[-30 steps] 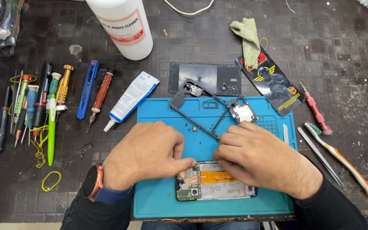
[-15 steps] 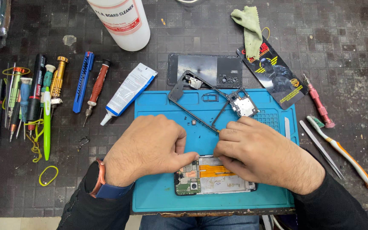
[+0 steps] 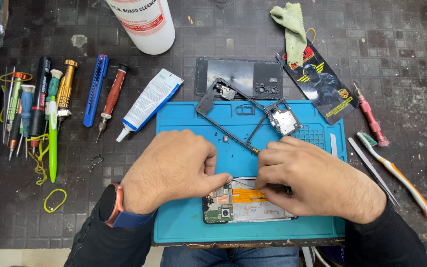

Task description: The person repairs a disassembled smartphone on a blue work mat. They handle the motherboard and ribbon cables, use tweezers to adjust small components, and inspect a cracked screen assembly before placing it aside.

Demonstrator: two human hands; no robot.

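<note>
While hands [image 3: 174, 168] work, phone [image 3: 245, 205] half-hidden.

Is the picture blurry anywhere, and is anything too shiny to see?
Head view: mostly sharp, lit evenly from above; the tools at left, the hands, left and right, and the open phone are all crisp. Pale glare lies on the dark back cover, and the white bottle looks bright. Soft shadows sit under the hands on the blue mat. The bottom edge is slightly soft.

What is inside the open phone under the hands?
Inside the open phone you can see a green circuit board and an orange strip. The left hand and right hand cover its top edge.
</note>
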